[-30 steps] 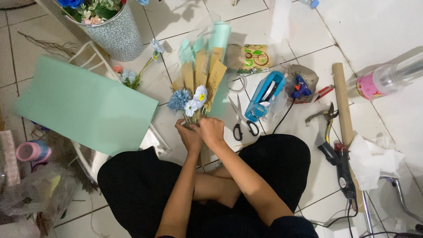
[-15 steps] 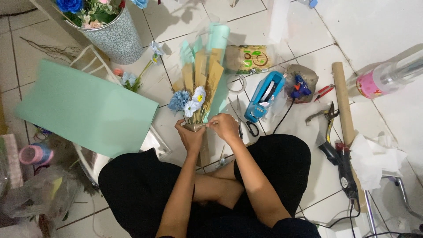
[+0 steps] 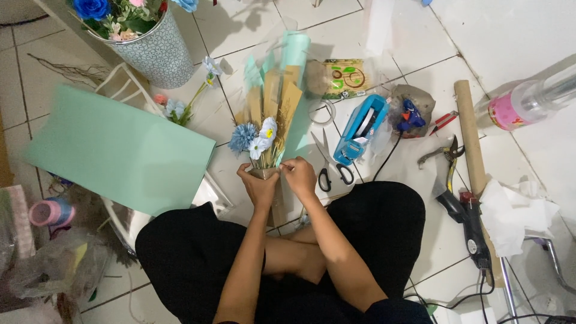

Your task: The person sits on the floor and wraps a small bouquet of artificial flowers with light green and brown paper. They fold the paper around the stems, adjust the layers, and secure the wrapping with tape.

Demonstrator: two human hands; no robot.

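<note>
Blue and white paper flowers (image 3: 257,139) top a small bouquet (image 3: 268,129) lying on the tiled floor (image 3: 510,36). Left hand (image 3: 258,186) grips its stem; right hand (image 3: 299,176) fingers pinch just beside, scissors (image 3: 327,163) near right.

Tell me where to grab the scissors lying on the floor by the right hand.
Take the scissors by the black loop handles, coming from the knee side. The handles lie nearest the person, beside the right hand, and the blades point away toward the blue tape dispenser, so the sharp end stays clear of the fingers.

Small blue-and-white flower bouquet (image 3: 258,141), brown paper-wrapped, upright, apparently gripped at stems
</note>
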